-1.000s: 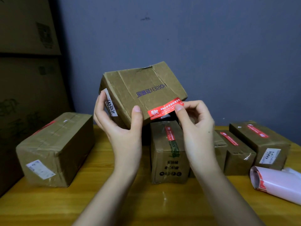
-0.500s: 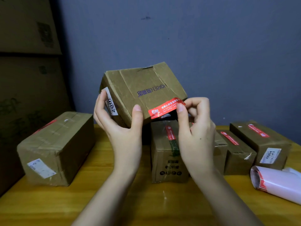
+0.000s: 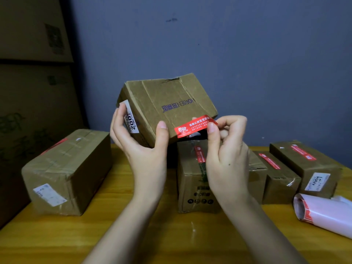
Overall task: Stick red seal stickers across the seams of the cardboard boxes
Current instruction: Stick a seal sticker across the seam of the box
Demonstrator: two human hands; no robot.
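My left hand (image 3: pixel 141 149) holds a brown cardboard box (image 3: pixel 167 105) tilted in the air above the table, thumb on its front face and fingers on the left end with a white label. A red seal sticker (image 3: pixel 193 126) lies along the box's lower right edge. Its left part rests on the cardboard. My right hand (image 3: pixel 226 155) pinches the sticker's right end between thumb and fingers. The box's underside is hidden.
On the yellow wooden table (image 3: pixel 171 241) stand a large taped box (image 3: pixel 66 172) at left, an upright box (image 3: pixel 194 178) with a red sticker behind my hands, and two stickered boxes (image 3: pixel 304 164) at right. A roll of sticker backing (image 3: pixel 322 212) lies at right. Big cartons (image 3: pixel 28 73) stack at left.
My right hand has curled its fingers and shifted slightly up along the sticker's right end. The box in my left hand has stayed nearly still.
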